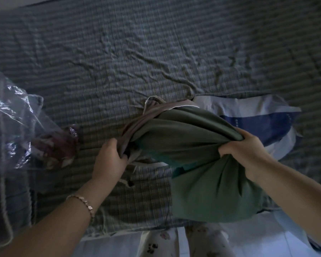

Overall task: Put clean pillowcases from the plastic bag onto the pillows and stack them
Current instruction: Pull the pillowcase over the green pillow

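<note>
Green pillow at the near edge of the bed, both hands clamped on it.
Left hand grips bunched grey cloth at the pillow's left end. Right hand clutches a fold of green fabric on its right side. The pillow partly overlaps a white-and-blue pillow behind it. Clear bag, patterned cloth inside, lies well to the left.

plastic bag cut off by left edge — contents blurred, unclear. Striped pillow partly hidden behind green pillowcase. Fingertips of left hand buried in grey fabric.
</note>
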Demonstrator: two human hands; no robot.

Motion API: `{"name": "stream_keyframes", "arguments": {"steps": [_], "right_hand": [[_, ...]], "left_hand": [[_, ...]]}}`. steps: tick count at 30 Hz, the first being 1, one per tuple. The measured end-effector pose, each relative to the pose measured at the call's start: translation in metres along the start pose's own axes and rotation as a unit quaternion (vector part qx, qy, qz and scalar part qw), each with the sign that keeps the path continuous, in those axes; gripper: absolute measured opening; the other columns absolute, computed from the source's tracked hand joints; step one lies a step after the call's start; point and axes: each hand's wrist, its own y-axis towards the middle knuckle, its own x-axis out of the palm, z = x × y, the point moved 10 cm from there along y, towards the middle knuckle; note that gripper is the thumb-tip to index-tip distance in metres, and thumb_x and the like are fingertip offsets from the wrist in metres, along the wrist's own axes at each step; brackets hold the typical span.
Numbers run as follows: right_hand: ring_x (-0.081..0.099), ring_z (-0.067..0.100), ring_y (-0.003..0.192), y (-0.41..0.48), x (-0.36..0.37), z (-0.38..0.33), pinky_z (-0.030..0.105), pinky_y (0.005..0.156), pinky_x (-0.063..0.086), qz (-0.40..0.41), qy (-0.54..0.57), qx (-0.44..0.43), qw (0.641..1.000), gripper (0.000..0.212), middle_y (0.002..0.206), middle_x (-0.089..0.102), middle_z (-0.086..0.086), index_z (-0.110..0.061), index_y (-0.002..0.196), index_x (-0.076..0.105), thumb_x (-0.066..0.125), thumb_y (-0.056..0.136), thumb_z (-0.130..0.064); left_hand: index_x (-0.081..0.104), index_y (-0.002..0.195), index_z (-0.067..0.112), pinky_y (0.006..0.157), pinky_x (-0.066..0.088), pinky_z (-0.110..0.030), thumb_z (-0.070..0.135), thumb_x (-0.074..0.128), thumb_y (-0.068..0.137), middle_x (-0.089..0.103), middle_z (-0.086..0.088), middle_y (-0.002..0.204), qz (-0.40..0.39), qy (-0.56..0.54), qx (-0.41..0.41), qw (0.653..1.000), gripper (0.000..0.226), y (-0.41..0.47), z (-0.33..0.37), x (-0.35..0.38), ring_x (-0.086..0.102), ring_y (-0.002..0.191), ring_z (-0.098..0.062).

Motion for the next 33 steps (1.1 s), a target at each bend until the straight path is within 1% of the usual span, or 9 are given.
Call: {"name": "stream_keyframes", "arguments": {"steps": [5, 9, 13, 16, 19, 21, 24, 28, 33], "right_hand": [[0.056, 0.020, 0.075, -0.009, 0.014, 0.005, 0.024, 0.055, 0.041, -0.006, 0.015, 0.006, 1.000, 0.039, 0.085, 0.059, 0.003, -0.027, 0.090, 0.056, 0.060, 0.071, 0.007], [0.060, 0.018, 0.071, -0.019, 0.033, 0.002, 0.033, 0.060, 0.053, -0.020, -0.127, -0.068, 0.989, 0.036, 0.077, 0.064, -0.002, -0.032, 0.077, 0.055, 0.061, 0.067, 0.002], [0.059, 0.016, 0.069, -0.034, 0.048, -0.011, 0.038, 0.061, 0.054, -0.034, -0.313, -0.177, 0.932, 0.034, 0.072, 0.062, -0.007, -0.032, 0.088, 0.058, 0.059, 0.066, -0.006], [0.058, 0.016, 0.075, -0.044, 0.058, -0.024, 0.030, 0.061, 0.050, -0.054, -0.408, -0.246, 0.877, 0.036, 0.079, 0.064, -0.007, -0.031, 0.099, 0.058, 0.057, 0.069, -0.011], [0.058, 0.015, 0.092, -0.054, 0.064, -0.034, 0.028, 0.072, 0.049, -0.086, -0.468, -0.300, 0.827, 0.054, 0.101, 0.064, -0.010, -0.039, 0.123, 0.053, 0.057, 0.075, -0.014], [0.058, 0.016, 0.099, -0.061, 0.067, -0.038, 0.030, 0.080, 0.049, -0.111, -0.469, -0.332, 0.811, 0.058, 0.110, 0.063, -0.010, -0.040, 0.125, 0.054, 0.058, 0.075, -0.012], [0.062, 0.020, 0.094, -0.068, 0.074, -0.040, 0.036, 0.075, 0.053, -0.137, -0.468, -0.398, 0.777, 0.055, 0.104, 0.068, -0.006, -0.035, 0.117, 0.063, 0.058, 0.068, -0.011], [0.066, 0.022, 0.081, -0.068, 0.079, -0.041, 0.039, 0.062, 0.056, -0.153, -0.481, -0.438, 0.743, 0.054, 0.091, 0.071, -0.005, -0.030, 0.108, 0.069, 0.056, 0.058, -0.012], [0.067, 0.021, 0.075, -0.078, 0.090, -0.034, 0.039, 0.058, 0.057, -0.211, -0.494, -0.454, 0.711, 0.054, 0.086, 0.071, -0.004, -0.029, 0.105, 0.070, 0.054, 0.056, -0.013]], "left_hand": [[0.052, 0.092, 0.010, 0.045, 0.024, -0.015, 0.019, 0.050, 0.092, 0.054, 0.000, 0.070, 0.099, -0.011, 0.039, 0.994, 0.009, -0.019, 0.044, -0.017, 0.040, 0.049, -0.002], [0.057, 0.078, 0.003, 0.079, 0.050, -0.032, 0.014, 0.057, 0.082, 0.055, -0.013, 0.106, 0.124, 0.005, 0.270, 0.955, 0.011, -0.041, 0.115, -0.021, 0.056, 0.091, -0.023], [0.042, 0.097, 0.014, 0.061, 0.040, -0.031, 0.015, 0.062, 0.077, 0.055, -0.002, 0.089, -0.044, -0.122, -0.001, 0.992, 0.029, 0.004, 0.069, 0.002, 0.054, 0.079, -0.021], [0.052, 0.117, 0.009, 0.077, 0.046, -0.031, 0.055, 0.066, 0.062, 0.062, -0.006, 0.105, -0.211, -0.239, -0.211, 0.924, 0.072, 0.016, 0.033, 0.038, 0.059, 0.090, -0.026], [0.064, 0.081, 0.016, 0.069, 0.045, -0.027, 0.040, 0.069, 0.078, 0.062, -0.003, 0.081, -0.228, -0.177, -0.163, 0.943, 0.025, 0.022, 0.031, 0.044, 0.058, 0.080, -0.022], [0.056, 0.066, 0.017, 0.055, 0.034, -0.026, 0.023, 0.061, 0.088, 0.054, -0.002, 0.067, -0.216, -0.116, -0.095, 0.965, 0.024, 0.028, 0.041, 0.042, 0.051, 0.071, -0.021], [0.049, 0.066, 0.013, 0.048, 0.028, -0.024, 0.019, 0.054, 0.090, 0.046, 0.001, 0.061, -0.153, -0.087, -0.003, 0.984, 0.025, 0.028, 0.075, 0.035, 0.045, 0.062, -0.019], [0.050, 0.083, 0.019, 0.063, 0.036, -0.029, 0.027, 0.054, 0.089, 0.052, 0.003, 0.076, -0.121, -0.031, -0.025, 0.992, 0.011, 0.030, 0.093, 0.041, 0.049, 0.071, -0.019], [0.066, 0.080, 0.019, 0.058, 0.036, -0.028, 0.041, 0.046, 0.095, 0.063, -0.002, 0.075, -0.102, 0.040, 0.081, 0.991, 0.033, 0.029, 0.129, 0.035, 0.059, 0.075, -0.024]]}}
